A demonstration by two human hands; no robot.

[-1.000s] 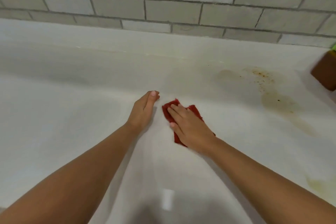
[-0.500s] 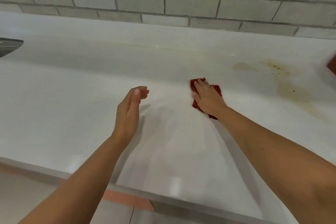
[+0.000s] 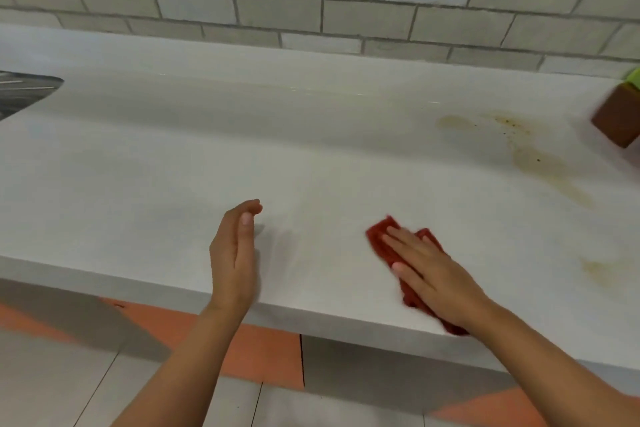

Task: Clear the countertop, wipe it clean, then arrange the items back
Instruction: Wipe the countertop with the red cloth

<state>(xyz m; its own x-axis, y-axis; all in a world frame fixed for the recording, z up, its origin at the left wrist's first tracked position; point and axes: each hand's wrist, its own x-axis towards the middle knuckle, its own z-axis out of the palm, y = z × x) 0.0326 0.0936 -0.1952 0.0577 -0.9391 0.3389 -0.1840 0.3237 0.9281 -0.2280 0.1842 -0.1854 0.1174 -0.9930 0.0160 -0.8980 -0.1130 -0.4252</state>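
Wiping step, worktop (image 3: 173, 166) mostly bare. Right hand (image 3: 440, 274) lies flat on the red cloth (image 3: 379, 241), fingers (image 3: 403, 237) straight and slightly apart, pressing down, not curled round it. The cloth sits close to the front edge of the worktop, its near end right at the edge under the wrist. Left hand (image 3: 235, 253) hangs edge-on over the front of the worktop, fingers (image 3: 247, 215) together and a little bent, holding nothing. Cannot tell if it touches the surface.

Risks, judged from this:
- The cloth is only pinned by a flat palm. A stroke pulled toward the body likely drags it off the edge onto the floor.
- The yellow-brown stains (image 3: 540, 163) with dark specks sit well apart to the right of the cloth, with another faint patch (image 3: 599, 267) nearer the front. They look dried, so a light pass may just smear them or miss them.
- A brown block (image 3: 614, 121) with something green (image 3: 635, 78) behind it stands at the right edge, near the stains. A wide sweep there may knock it, and the spot under it stays unwiped, so clearing looks incomplete.
- The sink (image 3: 24, 94) shows at far left, so crumbs pushed that way could drop in.
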